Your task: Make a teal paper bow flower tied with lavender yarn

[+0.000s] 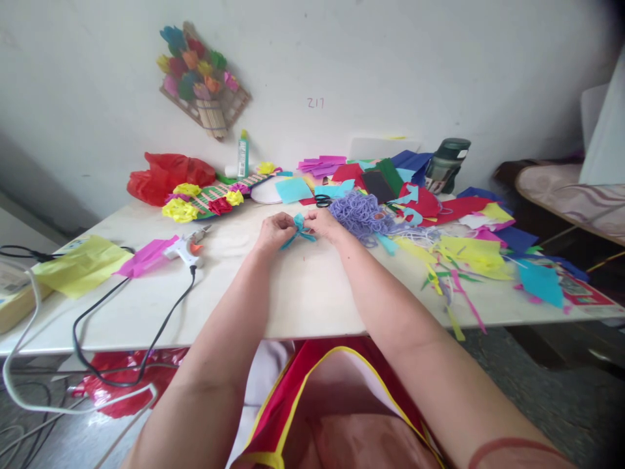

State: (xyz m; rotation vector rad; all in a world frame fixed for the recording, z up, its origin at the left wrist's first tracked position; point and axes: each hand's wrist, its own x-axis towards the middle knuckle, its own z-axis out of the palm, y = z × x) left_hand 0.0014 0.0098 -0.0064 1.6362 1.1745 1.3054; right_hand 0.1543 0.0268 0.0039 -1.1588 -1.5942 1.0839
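Note:
Between my hands, just above the middle of the table (312, 306), is a piece of blue crepe paper (299, 228), gathered at its centre with loose ends spreading below. My left hand (277, 230) pinches it from the left side. From the right, my right hand (321, 223) has its fingertips closed on the same paper. Both hands partly hide it. Black-handled scissors (323, 200) lie just beyond my right hand, beside a tangled heap of lilac yarn (360, 215).
A white glue gun (185, 251) with a black cord lies left, near pink paper (148, 257) and yellow paper (81, 264). Behind are a decorated green piece (215, 200), a glue bottle (243, 155) and a red bag (168, 177). Coloured scraps (471, 254) and a dark bottle (446, 166) occupy the right.

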